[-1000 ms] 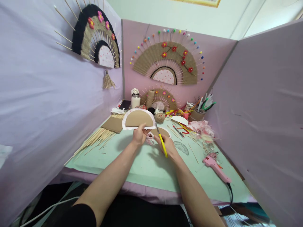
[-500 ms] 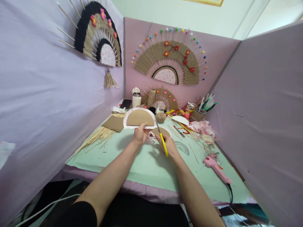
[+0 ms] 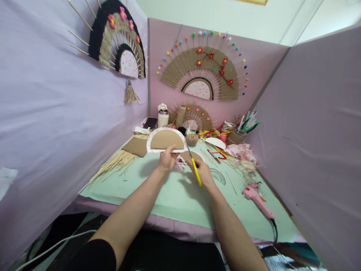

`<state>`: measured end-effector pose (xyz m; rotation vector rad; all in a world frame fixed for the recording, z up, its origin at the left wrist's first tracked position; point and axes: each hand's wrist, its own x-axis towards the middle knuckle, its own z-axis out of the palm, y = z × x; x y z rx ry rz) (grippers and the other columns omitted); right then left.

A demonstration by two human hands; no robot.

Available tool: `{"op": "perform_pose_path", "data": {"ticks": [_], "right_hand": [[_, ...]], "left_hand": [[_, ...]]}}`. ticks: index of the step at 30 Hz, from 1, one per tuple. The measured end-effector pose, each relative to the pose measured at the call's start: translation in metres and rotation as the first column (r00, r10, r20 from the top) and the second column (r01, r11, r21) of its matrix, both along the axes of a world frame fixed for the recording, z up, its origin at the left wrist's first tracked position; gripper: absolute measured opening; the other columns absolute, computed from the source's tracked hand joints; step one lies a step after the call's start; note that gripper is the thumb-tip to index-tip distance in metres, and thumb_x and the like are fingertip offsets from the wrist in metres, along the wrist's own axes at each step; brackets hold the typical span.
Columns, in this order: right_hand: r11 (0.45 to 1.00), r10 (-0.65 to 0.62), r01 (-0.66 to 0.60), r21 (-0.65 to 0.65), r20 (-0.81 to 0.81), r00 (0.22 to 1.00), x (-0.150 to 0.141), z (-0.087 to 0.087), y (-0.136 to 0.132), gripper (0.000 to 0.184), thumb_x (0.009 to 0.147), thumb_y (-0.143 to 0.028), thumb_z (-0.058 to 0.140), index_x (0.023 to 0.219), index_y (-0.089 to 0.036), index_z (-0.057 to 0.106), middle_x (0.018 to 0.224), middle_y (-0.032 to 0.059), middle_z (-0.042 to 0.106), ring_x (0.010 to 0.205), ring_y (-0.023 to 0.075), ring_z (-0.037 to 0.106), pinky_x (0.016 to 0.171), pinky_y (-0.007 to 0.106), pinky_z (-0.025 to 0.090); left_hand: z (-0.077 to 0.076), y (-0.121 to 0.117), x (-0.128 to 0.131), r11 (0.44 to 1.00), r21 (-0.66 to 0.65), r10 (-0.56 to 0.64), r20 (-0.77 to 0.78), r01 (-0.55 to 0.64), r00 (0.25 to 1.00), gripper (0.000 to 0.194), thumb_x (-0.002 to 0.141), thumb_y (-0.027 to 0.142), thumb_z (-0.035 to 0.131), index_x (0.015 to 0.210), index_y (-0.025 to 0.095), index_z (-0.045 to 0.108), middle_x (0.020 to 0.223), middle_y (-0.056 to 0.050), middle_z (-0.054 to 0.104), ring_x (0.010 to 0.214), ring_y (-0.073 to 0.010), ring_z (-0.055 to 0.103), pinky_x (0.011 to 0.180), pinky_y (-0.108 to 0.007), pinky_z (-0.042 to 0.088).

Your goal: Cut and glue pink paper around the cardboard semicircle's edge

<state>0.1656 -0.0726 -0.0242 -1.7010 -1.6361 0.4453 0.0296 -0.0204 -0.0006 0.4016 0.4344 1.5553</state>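
Note:
My left hand is closed on the lower edge of a half-round cardboard piece, its thumb lying on the brown face. A white and pink fabric border shows around the cardboard. In my right hand is a pair of scissors with yellow handles, their blades pointing up beside the fabric's right edge. Behind that hand a second half-round cardboard piece lies on the table. A crumpled pink fabric scrap is between the hands.
Bamboo sticks and a brown cardboard sheet lie at left. A protractor, fabric scraps and a pink glue gun are at right. Behind stand a white bottle, a twine ball and a tool holder.
My right hand and the scissors have shifted very slightly to the right. The held cardboard piece and my left hand are almost unmoved.

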Motion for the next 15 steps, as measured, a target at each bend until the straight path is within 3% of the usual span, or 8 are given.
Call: {"op": "perform_pose_path", "data": {"ticks": [15], "right_hand": [[0.999, 0.026, -0.026, 0.022, -0.012, 1.0, 0.0043, -0.0012, 0.0015, 0.052, 0.072, -0.065, 0.048, 0.053, -0.017, 0.047, 0.051, -0.0026, 0.036, 0.053, 0.0107, 0.033, 0.047, 0.023, 0.024]], "left_hand": [[0.0031, 0.0031, -0.005, 0.999, -0.026, -0.029, 0.081, 0.031, 0.996, 0.03, 0.065, 0.005, 0.059, 0.092, 0.015, 0.064, 0.077, -0.002, 0.069, 0.077, -0.0166, 0.066, 0.074, -0.029, 0.05]]}}
